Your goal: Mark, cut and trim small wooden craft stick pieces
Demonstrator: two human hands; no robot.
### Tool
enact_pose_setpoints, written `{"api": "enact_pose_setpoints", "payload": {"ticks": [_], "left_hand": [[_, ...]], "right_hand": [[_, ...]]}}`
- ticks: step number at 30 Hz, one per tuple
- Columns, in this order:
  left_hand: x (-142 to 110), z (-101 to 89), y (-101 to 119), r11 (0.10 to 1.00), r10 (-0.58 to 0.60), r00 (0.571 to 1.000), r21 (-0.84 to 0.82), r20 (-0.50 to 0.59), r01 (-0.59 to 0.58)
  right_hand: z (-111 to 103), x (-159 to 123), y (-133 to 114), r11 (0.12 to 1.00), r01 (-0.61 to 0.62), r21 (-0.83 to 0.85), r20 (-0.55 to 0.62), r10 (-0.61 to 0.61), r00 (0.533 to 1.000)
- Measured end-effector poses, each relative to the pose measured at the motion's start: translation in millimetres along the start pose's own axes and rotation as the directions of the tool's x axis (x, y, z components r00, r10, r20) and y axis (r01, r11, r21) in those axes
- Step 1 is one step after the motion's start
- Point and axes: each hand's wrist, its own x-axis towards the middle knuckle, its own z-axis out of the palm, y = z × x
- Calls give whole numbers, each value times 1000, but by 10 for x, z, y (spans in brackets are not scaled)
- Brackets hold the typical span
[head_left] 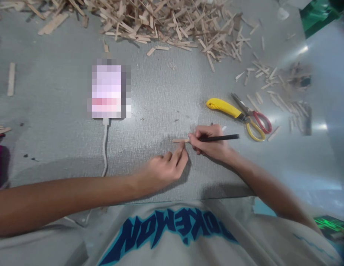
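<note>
Head view: two bare hands meet over one small wooden strip on the tabletop.
Left hand [172, 164], fingers curled, sets its fingertips on a thin, flat, pale wooden strip [177, 140] lying just beyond it; whether it pinches or only presses, I cannot tell. Right hand [209, 141], just beside it at the strip's right end, pinches a slim black pen-like stick [223, 137]; its tip is hidden by the fingers. Beyond the right hand, on the grey textured tabletop [152, 111], lie a yellow-handled tool [223, 107] and scissors with one red and one yellow handle [255, 121]. Beyond the left hand, to its left, is a blurred pinkish rectangular device [107, 90] with a white cable [105, 151]. Farthest from both hands spreads a loose heap of pale wooden strips [166, 22].
</note>
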Motion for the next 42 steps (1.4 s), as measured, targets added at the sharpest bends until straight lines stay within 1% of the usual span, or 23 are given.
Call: {"api": "enact_pose_setpoints", "payload": {"ticks": [3,5,7,9,10,11,12,16,18,22,35,38,42], "left_hand": [[4,5,-2,1000,-1,1000,-4,-2,1],[3,6,-2,1000,-6,1000,-10,-9,6],[-2,9,-2,1000,-4,1000,-15,-1,4],[-10,14,1,1000,3,1000,-18,9,-3],[-14,17,3,1000,8,1000,-21,14,-7],[-17,21,5,1000,11,1000,-24,16,-10],[-18,25,8,1000,8,1000,-22,14,-8],[-10,37,8,1000,-2,1000,0,7,2],[-3,39,4,1000,-5,1000,2,-3,5],[7,32,-2,1000,-1,1000,-17,-16,1],[5,37,7,1000,-10,1000,-17,-30,10],[14,33,9,1000,-10,1000,-19,-22,10],[19,39,10,1000,-16,999,-6,-50,16]], "right_hand": [[-2,8,-4,1000,9,17,13,-9,1000],[-31,17,-23,997,-31,69,-20,32,999],[-81,24,-64,989,-63,135,-131,80,988],[-129,22,-115,985,-50,168,-257,93,962],[-142,16,-136,986,-39,163,-292,86,953],[-143,8,-148,988,-36,150,-298,80,951],[-133,-2,-151,990,-45,134,-275,81,958],[-27,-27,-60,993,-83,82,-109,92,990],[15,-24,3,995,-73,64,-72,77,994],[32,-11,58,997,-66,45,-73,69,995],[24,-10,72,997,-66,47,-72,69,995],[20,-18,89,998,-47,31,-73,49,996],[16,-22,95,1000,-6,8,-64,7,998]]}}
